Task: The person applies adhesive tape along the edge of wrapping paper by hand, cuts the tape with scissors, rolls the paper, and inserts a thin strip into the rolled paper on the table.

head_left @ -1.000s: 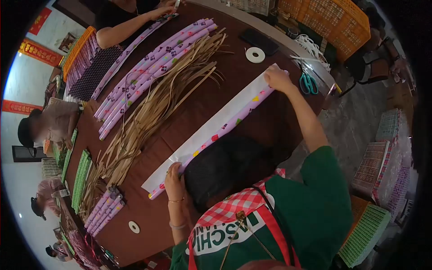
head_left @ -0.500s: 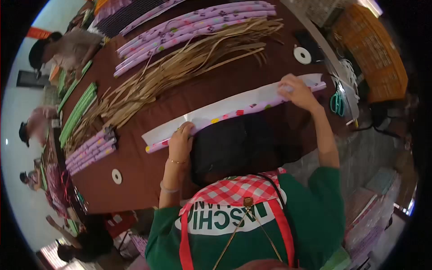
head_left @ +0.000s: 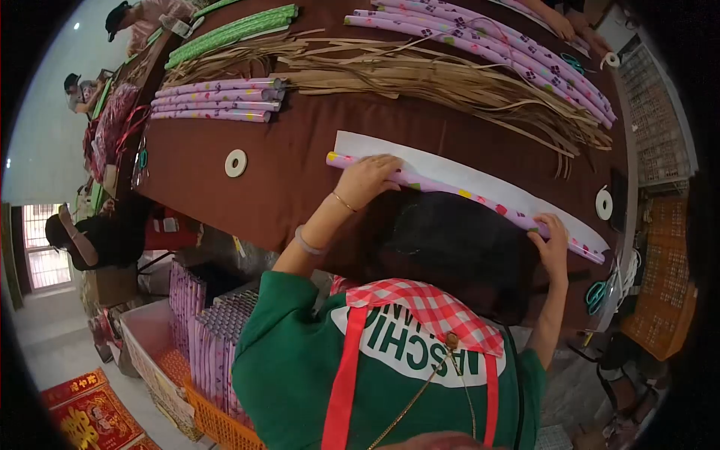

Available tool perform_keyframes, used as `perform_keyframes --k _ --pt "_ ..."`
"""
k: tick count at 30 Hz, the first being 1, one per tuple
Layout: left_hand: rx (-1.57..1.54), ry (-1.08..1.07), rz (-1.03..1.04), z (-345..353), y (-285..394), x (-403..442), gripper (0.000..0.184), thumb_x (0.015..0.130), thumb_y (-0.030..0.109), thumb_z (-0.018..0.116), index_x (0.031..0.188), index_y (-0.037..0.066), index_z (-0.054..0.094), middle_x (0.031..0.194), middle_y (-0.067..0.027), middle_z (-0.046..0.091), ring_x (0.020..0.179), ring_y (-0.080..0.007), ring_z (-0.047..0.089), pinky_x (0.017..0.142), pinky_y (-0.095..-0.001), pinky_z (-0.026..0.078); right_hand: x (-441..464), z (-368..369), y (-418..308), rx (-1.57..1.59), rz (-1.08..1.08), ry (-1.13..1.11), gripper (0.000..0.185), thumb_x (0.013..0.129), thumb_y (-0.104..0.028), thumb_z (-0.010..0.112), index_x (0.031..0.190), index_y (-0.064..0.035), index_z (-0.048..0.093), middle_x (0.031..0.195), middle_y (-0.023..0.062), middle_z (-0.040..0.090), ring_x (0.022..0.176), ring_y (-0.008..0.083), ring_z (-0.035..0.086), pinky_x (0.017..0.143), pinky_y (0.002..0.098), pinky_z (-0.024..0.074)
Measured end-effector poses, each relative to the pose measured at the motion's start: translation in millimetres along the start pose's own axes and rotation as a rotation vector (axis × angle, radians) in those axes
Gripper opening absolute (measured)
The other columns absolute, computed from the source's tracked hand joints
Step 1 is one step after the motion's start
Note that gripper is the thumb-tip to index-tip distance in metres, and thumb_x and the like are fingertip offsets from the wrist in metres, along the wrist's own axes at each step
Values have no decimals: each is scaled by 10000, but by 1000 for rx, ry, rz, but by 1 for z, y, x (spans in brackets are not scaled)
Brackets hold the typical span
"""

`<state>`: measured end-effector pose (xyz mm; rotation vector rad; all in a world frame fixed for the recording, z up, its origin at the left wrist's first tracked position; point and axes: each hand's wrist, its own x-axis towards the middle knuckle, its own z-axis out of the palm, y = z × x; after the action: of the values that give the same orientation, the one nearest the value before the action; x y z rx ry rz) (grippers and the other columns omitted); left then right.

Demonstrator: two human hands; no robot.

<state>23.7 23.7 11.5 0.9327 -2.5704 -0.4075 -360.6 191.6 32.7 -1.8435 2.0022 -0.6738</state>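
A purple patterned paper roll lies slantwise on the brown-covered table in front of me. Its unrolled white underside spreads out flat along the far side. Near the roll's left end, my left hand rests over it with fingers bent down on it. Toward the right end, my right hand grips the roll between thumb and fingers. A black cloth-like thing sits just on the near side of the roll, between my arms.
Brown flat strips stretch across the table beyond the paper. Finished purple rolls, green rolls and longer purple rolls lie around. Tape rings, teal scissors, a crate of rolls and a co-worker's hand are visible.
My view has swung left, bringing the crate of rolls into sight and tilting the paper the other way. Both hands stay on the roll, near the same ends.
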Motion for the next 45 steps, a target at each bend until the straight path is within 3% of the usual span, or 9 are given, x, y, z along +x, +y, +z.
perform_keyframes --k 12,16,19,21,25,32,33,40,45 --pt "88 -24 -71 -10 -7 -17 446 714 254 663 1078 38 522 1129 -101 548 1050 -282 512 875 -374 415 -1 -2 7 53 20 -74 282 718 -219 644 951 -88 552 999 75 536 1001 283 472 896 384 313" --pt "82 16 -51 -11 -5 -17 440 709 225 671 1080 44 520 1126 -94 551 1037 -285 518 848 -370 429 22 -11 -8 105 23 -177 184 802 -212 574 876 -44 577 878 99 563 862 291 538 767 360 413" --pt "88 23 -59 -10 -4 -16 426 718 233 664 1071 45 521 1130 -92 551 1022 -296 524 840 -371 428 65 29 -39 290 42 -237 262 868 -249 458 874 -16 579 843 144 577 802 323 550 715 375 432" --pt "111 22 -41 -11 -3 -17 415 725 231 657 1069 43 520 1137 -93 548 1019 -300 526 836 -379 426 95 76 -63 213 -295 -321 240 860 -217 453 885 -12 576 848 142 591 793 314 570 725 374 449" --pt "89 -63 -55 -15 -2 -13 410 743 227 644 1084 38 517 1147 -115 539 1022 -312 525 840 -391 421 125 113 -118 84 -184 -438 218 770 -217 476 791 -47 611 827 156 618 786 346 582 710 420 458" --pt "101 -91 -43 -15 -5 -14 404 756 222 647 1095 43 519 1153 -120 542 1026 -307 530 852 -392 422 83 28 -28 53 177 -362 203 734 -209 485 704 -44 600 688 146 600 646 310 584 609 395 460" --pt "97 -94 -39 -15 -4 -14 404 756 222 647 1095 43 519 1153 -120 542 1026 -307 530 852 -392 422 69 31 19 19 18 -178 207 734 -208 484 700 -41 601 641 141 588 599 275 579 583 367 458" --pt "141 -122 -60 -16 -3 -13 411 753 227 650 1096 42 521 1162 -117 540 1022 -304 536 849 -387 424 -1 -76 158 135 618 7 245 755 -228 502 716 -8 601 619 78 603 563 162 586 549 302 459" --pt "126 -146 -63 -17 -5 -12 406 769 244 637 1090 20 531 1170 -139 535 1037 -320 528 855 -398 424 -9 -82 220 -346 778 144 353 795 -309 463 845 -2 629 855 197 628 833 360 594 758 439 461"
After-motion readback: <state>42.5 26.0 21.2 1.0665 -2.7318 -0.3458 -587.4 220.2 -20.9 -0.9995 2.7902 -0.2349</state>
